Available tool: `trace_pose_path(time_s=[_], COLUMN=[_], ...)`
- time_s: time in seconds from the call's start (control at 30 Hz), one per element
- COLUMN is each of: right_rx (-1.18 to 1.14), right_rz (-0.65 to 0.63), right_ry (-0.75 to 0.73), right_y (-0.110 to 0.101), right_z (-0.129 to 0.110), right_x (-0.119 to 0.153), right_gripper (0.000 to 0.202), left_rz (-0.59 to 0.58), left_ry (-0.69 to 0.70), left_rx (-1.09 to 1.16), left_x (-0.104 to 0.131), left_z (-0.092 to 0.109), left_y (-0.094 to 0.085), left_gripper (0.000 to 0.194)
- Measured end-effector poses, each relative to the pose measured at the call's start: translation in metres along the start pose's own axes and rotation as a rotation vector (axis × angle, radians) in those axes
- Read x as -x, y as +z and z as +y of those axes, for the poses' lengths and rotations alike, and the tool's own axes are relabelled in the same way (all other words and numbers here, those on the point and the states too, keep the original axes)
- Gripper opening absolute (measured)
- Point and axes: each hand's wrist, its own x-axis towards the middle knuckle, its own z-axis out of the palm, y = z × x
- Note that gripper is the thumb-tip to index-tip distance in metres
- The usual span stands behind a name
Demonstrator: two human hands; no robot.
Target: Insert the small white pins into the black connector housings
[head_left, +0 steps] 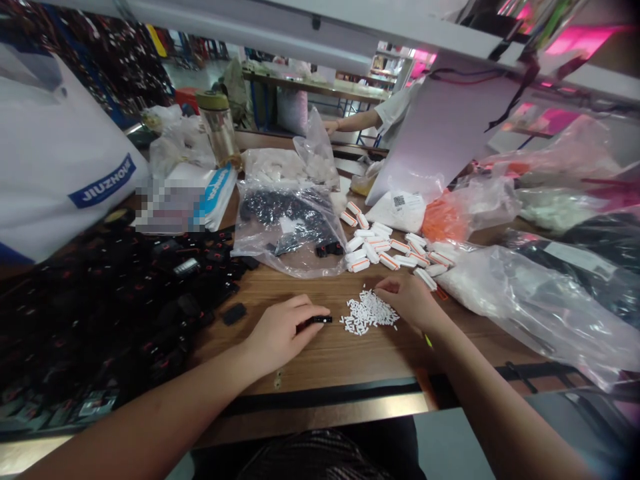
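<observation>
My left hand (283, 331) grips a small black plastic part (323, 320) between thumb and fingers, low over the table. A white spot shows on the part's edge. To its right lies a loose pile of tiny white pieces (367, 312). At the pile's upper right edge, my right hand (407, 300) has its fingers pinched together; whatever is between the tips is hidden or too small to name. A thin yellow-green tip (428, 341) pokes out below the right palm. Another black piece (234, 313) rests on the wood left of my left hand.
A large heap of black parts (125, 313) covers the left side. Behind are a clear bag of black parts (290, 220), white blocks with orange stripes (390, 250) and a bottle (219, 130). Plastic bags (540, 293) fill the right. Another person's arm (357, 121) reaches in beyond.
</observation>
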Motion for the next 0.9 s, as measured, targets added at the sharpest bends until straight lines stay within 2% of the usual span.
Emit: trace_pose_path(time_s=[0.17, 0.27, 0.43, 0.63, 0.9], right_rx=[0.125, 0.169, 0.074, -0.053, -0.016], right_rz=[0.028, 0.044, 0.055, 0.02, -0.006], right_ry=[0.011, 0.021, 0.071, 0.052, 0.008], right_y=[-0.011, -0.009, 0.002, 0.006, -0.005], right_z=[-0.019, -0.026, -0.013, 0.005, -0.007], right_x=[0.002, 0.002, -0.002, -0.008, -0.005], right_gripper=[0.019, 0.022, 0.017, 0.021, 0.023], left_rz=[-0.003, -0.001, -0.003, -0.01, -0.004], left_ry=[-0.018, -0.014, -0.008, -0.008, -0.01], left_rx=[-0.006, -0.006, -0.001, -0.001, 0.0], left_x=[0.0, 0.0, 0.0, -0.001, 0.0], left_z=[-0.001, -0.002, 0.0, 0.003, 0.003], left_y=[0.002, 0.002, 0.001, 0.0, 0.0], left_gripper=[0.023, 0.024, 0.024, 0.024, 0.024])
